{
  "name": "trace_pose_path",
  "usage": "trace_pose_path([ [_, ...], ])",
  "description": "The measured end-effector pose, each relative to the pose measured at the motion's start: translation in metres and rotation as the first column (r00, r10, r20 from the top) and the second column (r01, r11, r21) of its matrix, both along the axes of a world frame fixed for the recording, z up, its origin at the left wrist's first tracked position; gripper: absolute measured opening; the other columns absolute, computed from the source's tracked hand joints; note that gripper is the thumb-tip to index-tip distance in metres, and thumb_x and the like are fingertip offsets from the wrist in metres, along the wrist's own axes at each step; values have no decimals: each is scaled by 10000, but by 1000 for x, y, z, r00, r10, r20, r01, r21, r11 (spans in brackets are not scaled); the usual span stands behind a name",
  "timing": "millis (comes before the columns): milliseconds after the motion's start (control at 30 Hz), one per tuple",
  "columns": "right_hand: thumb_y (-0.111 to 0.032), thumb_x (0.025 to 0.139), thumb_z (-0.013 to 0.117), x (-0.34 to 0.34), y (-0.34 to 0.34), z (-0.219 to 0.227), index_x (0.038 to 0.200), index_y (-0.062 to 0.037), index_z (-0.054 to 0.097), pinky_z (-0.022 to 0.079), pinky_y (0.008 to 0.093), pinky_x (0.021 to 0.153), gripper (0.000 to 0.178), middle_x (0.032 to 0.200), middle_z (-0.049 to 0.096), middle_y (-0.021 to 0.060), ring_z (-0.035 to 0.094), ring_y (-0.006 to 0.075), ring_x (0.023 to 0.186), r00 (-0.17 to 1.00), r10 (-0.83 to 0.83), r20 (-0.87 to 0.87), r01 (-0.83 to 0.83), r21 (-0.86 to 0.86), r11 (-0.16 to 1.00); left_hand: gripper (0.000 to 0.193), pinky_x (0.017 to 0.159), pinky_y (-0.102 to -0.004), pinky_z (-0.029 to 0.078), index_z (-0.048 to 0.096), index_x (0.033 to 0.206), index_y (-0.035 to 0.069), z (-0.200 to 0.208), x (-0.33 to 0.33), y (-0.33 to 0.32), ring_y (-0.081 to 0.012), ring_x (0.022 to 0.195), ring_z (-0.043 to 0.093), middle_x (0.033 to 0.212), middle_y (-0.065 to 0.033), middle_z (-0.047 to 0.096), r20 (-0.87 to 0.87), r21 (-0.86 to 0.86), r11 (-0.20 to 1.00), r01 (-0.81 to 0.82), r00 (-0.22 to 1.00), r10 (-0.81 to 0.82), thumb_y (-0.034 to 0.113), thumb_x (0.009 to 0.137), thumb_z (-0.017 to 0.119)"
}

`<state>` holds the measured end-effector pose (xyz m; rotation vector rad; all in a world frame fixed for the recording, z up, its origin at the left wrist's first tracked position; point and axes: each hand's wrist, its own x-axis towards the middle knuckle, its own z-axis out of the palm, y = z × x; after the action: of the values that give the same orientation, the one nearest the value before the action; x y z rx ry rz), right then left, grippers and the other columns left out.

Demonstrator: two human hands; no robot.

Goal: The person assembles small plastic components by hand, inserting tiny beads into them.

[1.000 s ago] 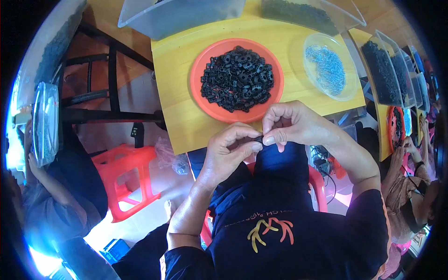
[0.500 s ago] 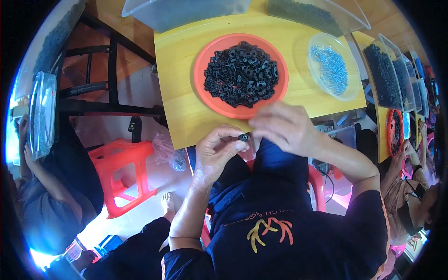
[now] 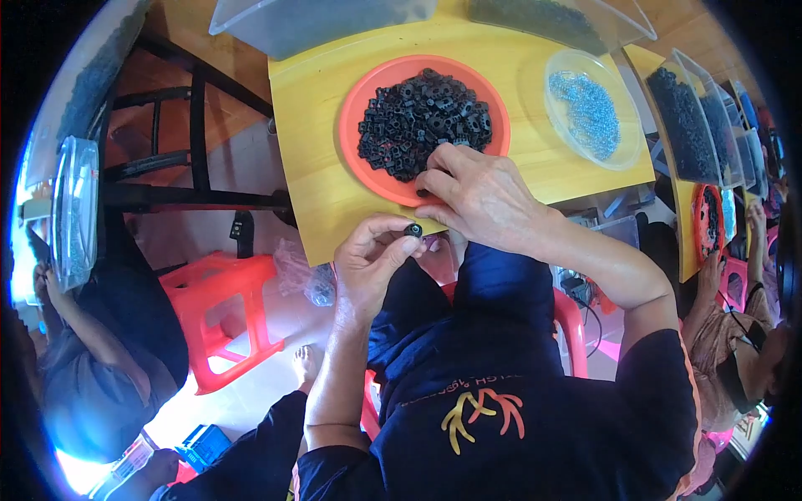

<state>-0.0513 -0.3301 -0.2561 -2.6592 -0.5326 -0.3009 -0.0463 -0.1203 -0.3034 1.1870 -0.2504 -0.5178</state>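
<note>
My right hand [image 3: 484,196] has reached up onto the orange plate [image 3: 355,125] at upper centre, so I pick one black part [image 3: 422,121] cleanly while my left hand [image 3: 372,267] pinches the small black ring [image 3: 413,230] just below the table edge.

1. Setting: small assembly workshop, handwork at shared tables.
2. Evidence: yellow wooden table [image 3: 334,192] carries an orange plate [image 3: 359,117] heaped with small black parts [image 3: 422,121], plus a clear bowl of blue pieces [image 3: 593,113].
3. Clear plastic bins [image 3: 702,125] of dark parts line the neighbouring table.
4. Orange plastic stool [image 3: 221,313] on a pale floor; other people seated at both sides.
</note>
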Motion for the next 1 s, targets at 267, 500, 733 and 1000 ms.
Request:
trace_pose_path([
  [267,-155,813,715,-1,-9,-10,915,-51,659,506,343,661,156,859,624,75,626,219,784,996,29,-85,1,339,941,187,771,-270,538,600,1074,-38,5,2,-4,-153,810,656,896,-107,671,-17,2,998,-59,998,59,-8,894,638],
  [500,-187,946,629,2,-16,11,1066,-7,681,478,209,623,223,860,683,28,553,44,667,761,374,-530,473,848,237,191,764,-266,534,608,1079,-25,19,10,-13,-146,806,654,891,-87,670,41,-56,996,-66,997,68,5,894,645],
  [733,-187,946,627,-5,-7,16,1094,4,664,480,230,569,244,786,648,57,550,76,626,763,450,-464,514,858,13,200,729,-305,535,593,1090,-27,28,17,-24,-181,799,649,949,-118,666,66,-73,994,-84,994,88,-14,894,633],
  [1000,-193,936,645,-7,-9,14,1088,-24,678,496,205,594,229,881,680,30,555,44,638,756,485,-440,491,871,25,206,749,-292,538,591,1095,-34,31,19,-23,-169,805,654,942,-112,667,101,-40,998,-53,993,57,-16,894,633],
])
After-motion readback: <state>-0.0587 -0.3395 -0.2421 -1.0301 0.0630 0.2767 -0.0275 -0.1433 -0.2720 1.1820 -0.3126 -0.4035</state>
